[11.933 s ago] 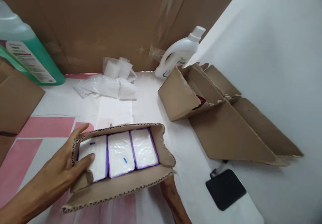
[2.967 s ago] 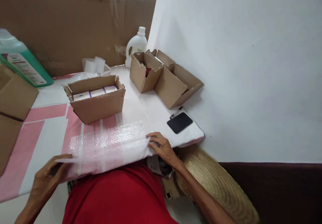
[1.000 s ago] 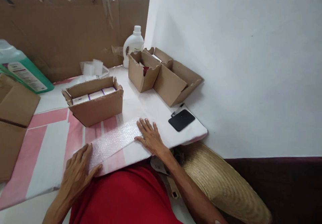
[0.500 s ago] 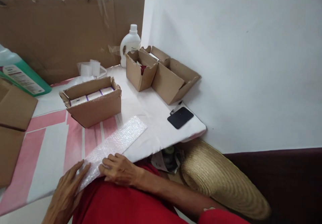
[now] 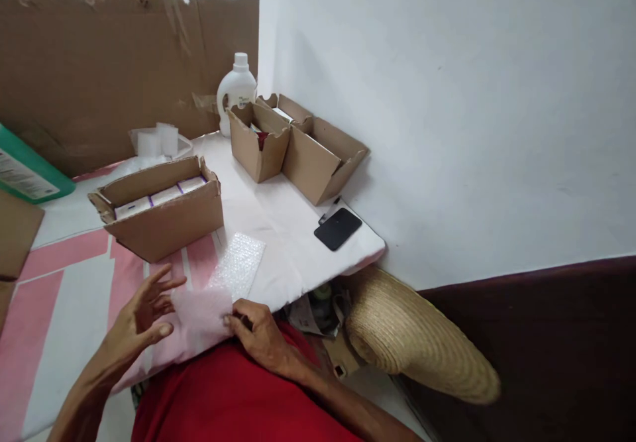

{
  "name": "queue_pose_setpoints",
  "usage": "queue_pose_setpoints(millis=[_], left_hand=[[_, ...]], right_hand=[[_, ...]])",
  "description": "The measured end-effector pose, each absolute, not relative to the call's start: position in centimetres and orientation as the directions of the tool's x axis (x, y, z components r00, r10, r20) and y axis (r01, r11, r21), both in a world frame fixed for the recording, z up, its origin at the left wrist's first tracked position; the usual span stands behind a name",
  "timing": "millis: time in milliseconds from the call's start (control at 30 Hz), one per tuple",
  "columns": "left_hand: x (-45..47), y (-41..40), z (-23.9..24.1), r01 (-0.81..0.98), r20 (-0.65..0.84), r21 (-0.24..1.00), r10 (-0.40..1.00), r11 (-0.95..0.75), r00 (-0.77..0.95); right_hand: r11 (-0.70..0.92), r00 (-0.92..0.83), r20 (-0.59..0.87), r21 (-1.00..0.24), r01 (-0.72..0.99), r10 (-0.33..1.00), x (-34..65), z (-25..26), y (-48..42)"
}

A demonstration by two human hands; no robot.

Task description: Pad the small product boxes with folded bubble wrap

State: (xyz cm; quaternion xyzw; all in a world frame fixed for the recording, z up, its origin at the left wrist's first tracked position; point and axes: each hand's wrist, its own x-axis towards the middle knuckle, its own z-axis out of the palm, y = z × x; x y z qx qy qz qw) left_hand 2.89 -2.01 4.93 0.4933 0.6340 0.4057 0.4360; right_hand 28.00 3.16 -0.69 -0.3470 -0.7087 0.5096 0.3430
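A strip of clear bubble wrap [image 5: 239, 263] lies at the table's near edge. Its near end is lifted and folded over, blurred and pinkish against the cloth. My right hand [image 5: 258, 332] pinches the right edge of that folded end between thumb and fingers. To the left, my left hand [image 5: 144, 316] is raised with its fingers spread, holding nothing, close to the wrap's other edge. Just beyond stands an open cardboard box [image 5: 171, 226] holding several white cartons [image 5: 165, 195] with purple edges.
Small open cardboard boxes [image 5: 258, 150] and a white jug [image 5: 238, 91] stand at the back right. A black phone [image 5: 338, 229] lies near the right corner. Green liquid fills a bottle [image 5: 30, 164] at left. A woven straw hat [image 5: 422, 336] sits below the table's right edge.
The near end of the bubble wrap has been folded up and away from me. My left hand has come off the wrap and opened. The view has shifted slightly right.
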Motion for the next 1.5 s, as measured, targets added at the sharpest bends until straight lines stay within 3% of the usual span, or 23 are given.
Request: queue_pose_setpoints(millis=[100, 267, 367, 600, 733, 800, 900, 1000, 1133, 1233, 1300, 1367, 1433, 1500], left_hand=[[3.8, -1.0, 2.9, 0.192, -0.286, 0.934, 0.953, 0.3, -0.098], [6.6, -0.2, 1.7, 0.403, -0.206, 0.875, 0.96, 0.268, -0.191], [7.5, 0.4, 1.3, 0.452, -0.141, 0.859, 0.96, 0.24, -0.241], [7.9, 0.7, -0.4, 0.613, -0.028, 0.763, 0.958, 0.205, -0.286], [8.3, 0.5, -0.6, 0.683, 0.06, 0.712, 0.956, 0.161, -0.287], [8.9, 0.1, -0.5, 0.774, 0.212, 0.629, 0.942, 0.074, -0.262], [10.4, -0.9, -0.2, 0.917, 0.471, 0.387, 0.876, -0.098, -0.105], [12.0, -1.7, -0.4, 0.929, 0.493, 0.194, 0.85, -0.316, 0.186], [12.4, -1.8, -1.8, 0.901, 0.361, 0.059, 0.851, -0.429, 0.382], [11.8, -1.7, -2.9, 0.902, 0.325, 0.06, 0.863, -0.427, 0.387], [11.4, -1.7, -3.3, 0.893, 0.326, 0.091, 0.861, -0.44, 0.391], [11.3, -1.7, -3.5, 0.878, 0.335, 0.121, 0.852, -0.463, 0.403], [11.3, -1.7, -3.4, 0.877, 0.325, 0.137, 0.857, -0.461, 0.4], [11.5, -1.6, -3.1, 0.885, 0.311, 0.133, 0.866, -0.447, 0.391]], right_hand=[[0.066, -0.441, 0.008, -0.991, 0.118, 0.897, 28.3, -0.5, 4.3], [-0.01, -0.357, -0.055, -0.992, 0.129, 0.932, 28.5, -0.6, 6.5], [0.013, -0.293, -0.05, -0.978, 0.209, 0.955, 28.6, -1.0, 7.6], [0.197, -0.181, 0.13, -0.884, 0.424, 0.975, 28.6, -3.3, 8.6], [0.194, -0.148, 0.144, -0.882, 0.429, 0.979, 28.4, -3.9, 8.5], [0.175, -0.133, 0.131, -0.892, 0.416, 0.982, 28.4, -3.9, 8.5], [0.163, -0.129, 0.12, -0.895, 0.415, 0.984, 28.3, -4.1, 8.6], [0.17, -0.144, 0.118, -0.884, 0.435, 0.983, 28.3, -4.1, 8.7], [0.223, -0.183, 0.145, -0.807, 0.546, 0.972, 28.8, -2.9, 8.3], [0.397, -0.265, 0.298, -0.618, 0.678, 0.917, 28.8, -1.2, 7.5], [0.614, -0.482, 0.381, -0.494, 0.616, 0.789, 28.4, -0.3, 7.2], [0.796, -0.713, 0.377, -0.414, 0.442, 0.592, 28.0, -0.3, 7.5], [0.862, -0.828, 0.31, -0.368, 0.349, 0.468, 27.9, -1.0, 8.7], [0.859, -0.851, 0.232, -0.34, 0.383, 0.471, 28.3, -1.9, 10.7]])
